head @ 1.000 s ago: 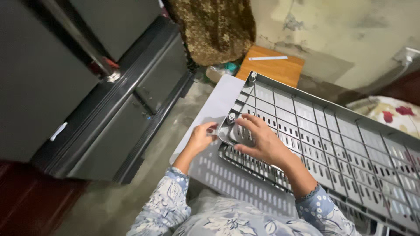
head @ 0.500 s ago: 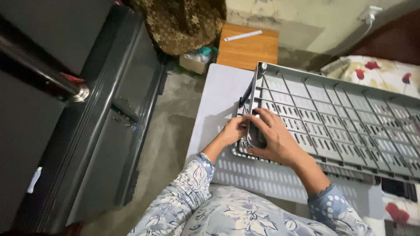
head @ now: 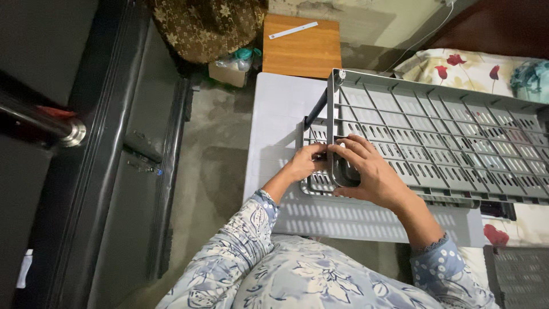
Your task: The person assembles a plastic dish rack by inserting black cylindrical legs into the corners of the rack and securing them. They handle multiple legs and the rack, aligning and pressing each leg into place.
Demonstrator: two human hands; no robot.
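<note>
A person in blue floral sleeves looks down at a grey slatted plastic rack panel lying on a white tiled surface. The panel's long axis runs from the hands away to the right, toward a floral-print bedcover. At the panel's near left end, a grey plastic end frame stands upright across it. The right hand lies on top, its fingers curled and clamped on the lower part of this end frame. The left hand meets it from the left, fingertips pinched on the same corner, just beside the right. Both hands are equally near. A small wooden table stands beyond; a dark metal cabinet is left.
</note>
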